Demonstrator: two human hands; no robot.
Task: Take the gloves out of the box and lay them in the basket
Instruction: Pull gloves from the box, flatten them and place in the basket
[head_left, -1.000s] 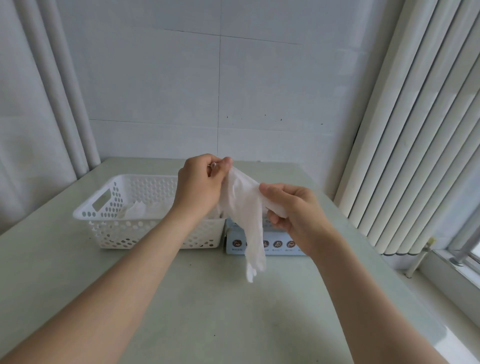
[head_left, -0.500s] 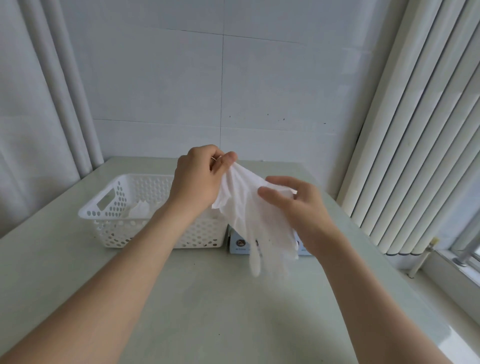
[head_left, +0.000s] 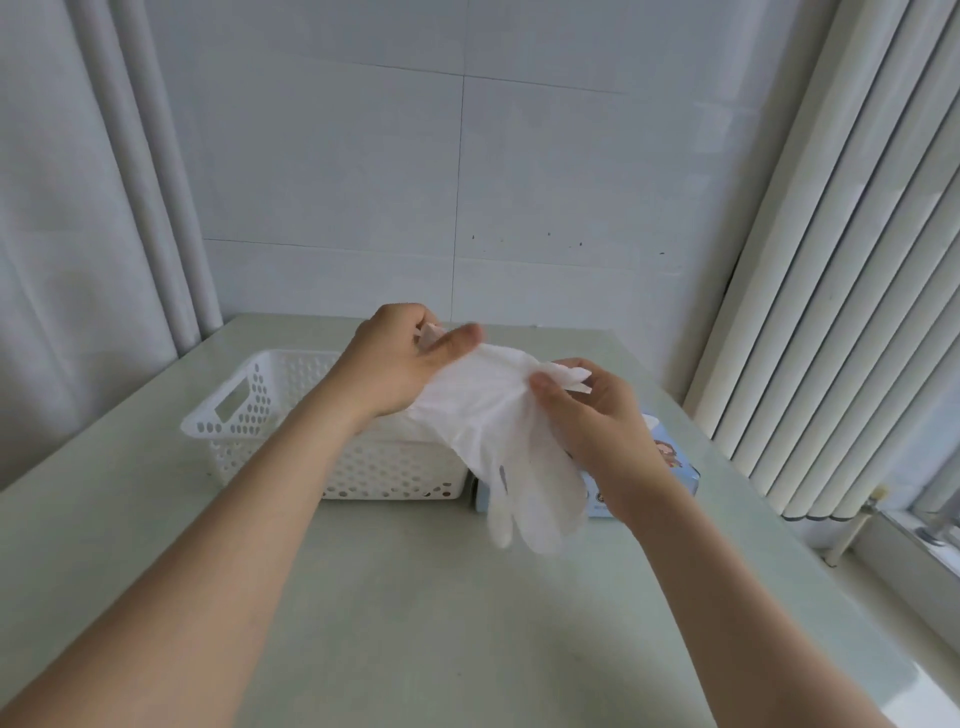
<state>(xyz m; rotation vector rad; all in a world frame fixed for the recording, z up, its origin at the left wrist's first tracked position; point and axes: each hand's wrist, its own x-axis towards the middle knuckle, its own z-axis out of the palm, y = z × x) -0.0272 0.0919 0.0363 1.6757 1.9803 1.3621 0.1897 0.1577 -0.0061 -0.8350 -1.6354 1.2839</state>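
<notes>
In the head view, at frame centre, the left hand and right hand each pinch the cuff of a white glove, which hangs fingers-down above the worktop, before the white basket and blue box.

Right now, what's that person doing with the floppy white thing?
A person is holding a thin white glove up over the table, stretched between both hands. The left hand pinches one end of the cuff and the right hand pinches the other, so the glove's fingers dangle down. It hangs in front of the blue box, beside the white basket, and has not been laid in the basket yet.
</notes>
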